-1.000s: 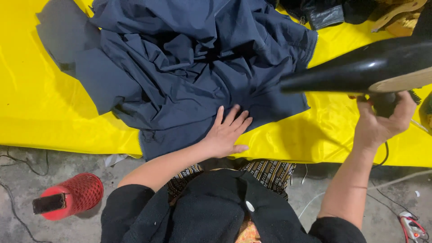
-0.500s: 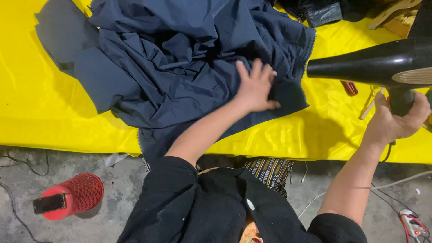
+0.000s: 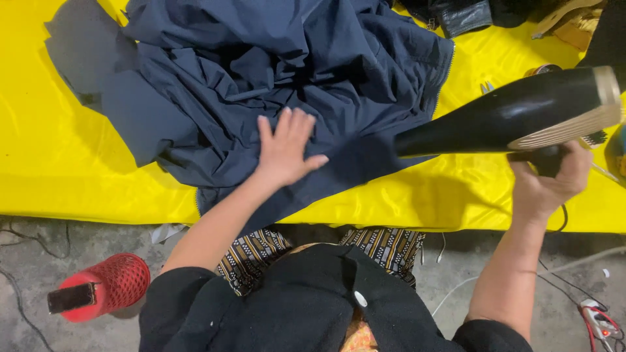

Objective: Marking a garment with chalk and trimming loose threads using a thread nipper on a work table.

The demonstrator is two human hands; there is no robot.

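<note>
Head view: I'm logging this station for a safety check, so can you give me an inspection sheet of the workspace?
Surface: yellow sheet, glossy, creased.
Job's things: crumpled navy garment on the sheet; black cone-shaped tool above its right edge.
Clutter: dark items at the sheet's far edge; red mesh-covered object on the floor.
Hands: left hand flat on the garment, fingers spread; right hand gripping the tool's handle.
Cables: thin cables on the floor, both sides.
Surroundings: grey concrete floor.

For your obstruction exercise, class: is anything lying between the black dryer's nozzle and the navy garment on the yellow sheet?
Nothing visible does. The dryer, held in the right hand, points its nozzle straight at the navy garment. The left hand lies flat on the cloth, off to the side.
</note>
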